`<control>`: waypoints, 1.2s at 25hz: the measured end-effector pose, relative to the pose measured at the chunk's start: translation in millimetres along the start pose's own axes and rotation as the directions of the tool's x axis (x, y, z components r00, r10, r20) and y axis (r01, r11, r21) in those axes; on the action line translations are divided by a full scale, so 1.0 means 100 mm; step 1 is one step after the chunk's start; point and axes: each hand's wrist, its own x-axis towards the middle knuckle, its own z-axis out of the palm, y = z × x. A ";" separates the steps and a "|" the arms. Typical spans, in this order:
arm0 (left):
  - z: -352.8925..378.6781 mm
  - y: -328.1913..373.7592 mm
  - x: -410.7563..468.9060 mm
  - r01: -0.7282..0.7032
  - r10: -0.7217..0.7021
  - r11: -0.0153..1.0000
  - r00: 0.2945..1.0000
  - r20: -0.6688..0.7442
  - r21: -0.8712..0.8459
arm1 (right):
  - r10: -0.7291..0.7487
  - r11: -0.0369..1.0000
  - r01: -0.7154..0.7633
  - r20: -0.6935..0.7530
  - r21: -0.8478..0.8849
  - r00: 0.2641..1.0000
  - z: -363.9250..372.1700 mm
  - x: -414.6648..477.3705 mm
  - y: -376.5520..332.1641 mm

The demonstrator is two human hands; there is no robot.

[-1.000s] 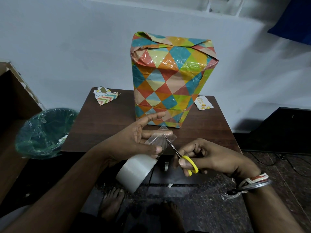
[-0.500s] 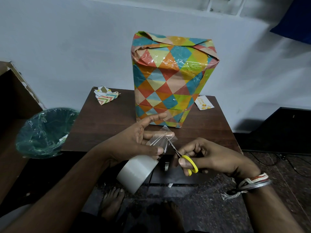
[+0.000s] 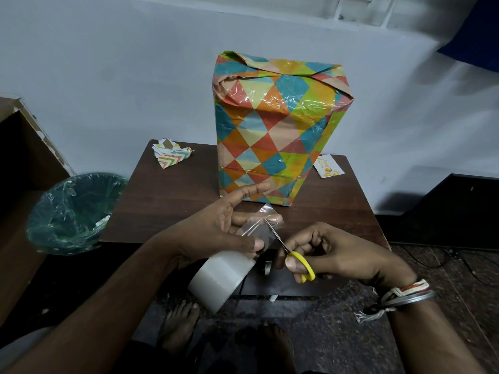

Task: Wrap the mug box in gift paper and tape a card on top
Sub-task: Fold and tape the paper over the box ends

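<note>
The middle and back of the small table (image 3: 167, 206) are taken up by the tall wrapped box (image 3: 272, 136), set upright close to the wall. Bare wood is left on the box's left, between the paper scraps (image 3: 172, 155) at the back corner and the front edge, and in a narrower strip on its right, in front of the card (image 3: 328, 166). The front edge is blocked by the left hand (image 3: 216, 230), in which the tape roll (image 3: 220, 276) is held by its strip, and the right hand (image 3: 337, 252), gripping scissors (image 3: 306, 263). The left flank is hemmed by a lined bin (image 3: 73, 211).
</note>
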 end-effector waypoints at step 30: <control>0.03 -0.01 0.00 0.013 -0.013 0.999 1.000 0.008 0.033 | -0.018 1.000 0.018 -0.005 -0.003 1.000 0.03 0.03 0.00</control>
